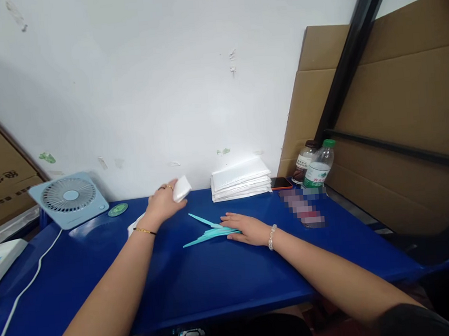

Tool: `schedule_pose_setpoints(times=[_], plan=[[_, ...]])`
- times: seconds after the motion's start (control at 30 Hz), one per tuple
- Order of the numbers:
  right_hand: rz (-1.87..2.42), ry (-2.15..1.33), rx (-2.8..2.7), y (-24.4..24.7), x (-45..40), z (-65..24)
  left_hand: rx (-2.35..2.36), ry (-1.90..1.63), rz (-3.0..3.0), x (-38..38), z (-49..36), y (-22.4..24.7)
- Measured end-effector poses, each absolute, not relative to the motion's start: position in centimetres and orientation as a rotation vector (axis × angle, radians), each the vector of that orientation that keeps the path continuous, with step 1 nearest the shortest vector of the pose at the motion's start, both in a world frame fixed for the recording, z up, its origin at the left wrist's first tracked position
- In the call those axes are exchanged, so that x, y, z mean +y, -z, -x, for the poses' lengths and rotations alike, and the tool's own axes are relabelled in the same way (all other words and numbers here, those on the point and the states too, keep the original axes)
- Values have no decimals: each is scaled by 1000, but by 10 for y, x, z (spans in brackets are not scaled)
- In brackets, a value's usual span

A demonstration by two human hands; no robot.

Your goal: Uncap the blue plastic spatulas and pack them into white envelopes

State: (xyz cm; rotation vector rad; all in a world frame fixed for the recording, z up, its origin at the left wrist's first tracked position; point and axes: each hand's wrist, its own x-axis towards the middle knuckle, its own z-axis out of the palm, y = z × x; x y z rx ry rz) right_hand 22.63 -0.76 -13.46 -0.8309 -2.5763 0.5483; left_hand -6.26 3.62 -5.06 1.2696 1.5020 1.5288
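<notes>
My left hand [165, 202], closed, grips a small white packet [181, 188] above the back of the blue table [202, 283]. Below the left wrist, a white item [132, 226] is mostly hidden. Several turquoise pointed strips [210, 233] lie fanned on the table. My right hand [248, 228] rests at their right end, its fingers over them; whether it grips them is unclear. A stack of white padded sheets [241, 179] stands against the wall, beyond the right hand.
A pale blue fan [71, 198] and a green disc [118, 210] are at the left, with a white cable [33, 281]. At the back right are a phone [281, 183], a green-capped bottle [319, 165] and a brown-capped bottle [303, 163]. Cardboard [409, 96] stands at the right.
</notes>
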Motion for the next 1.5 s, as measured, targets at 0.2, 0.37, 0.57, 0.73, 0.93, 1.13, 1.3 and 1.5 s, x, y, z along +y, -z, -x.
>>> schedule_pose_setpoints(times=[0.2, 0.37, 0.57, 0.73, 0.93, 1.13, 1.3, 1.5], plan=[[875, -539, -2569, 129, -11, -232, 1476, -1177, -1535, 46, 68, 98], [982, -473, -2306, 124, 0, -237, 1170, -1028, -1765, 43, 41, 111], [1098, -442, -2157, 133, 15, -239, 1130, -1036, -1771, 49, -1, 119], [1132, -363, -2146, 136, 30, -254, 1265, -829, -2157, 53, -21, 114], [1337, -300, -2128, 140, 43, -293, 1438, -588, -2253, 61, -12, 120], [1246, -312, -2244, 136, 32, -266, 1420, -459, -2437, 48, -12, 113], [1222, -357, -2353, 133, 27, -247, 1274, -222, -2365, 37, -16, 111], [1245, -401, -2306, 133, 25, -243, 1319, -316, -2299, 37, -20, 113]])
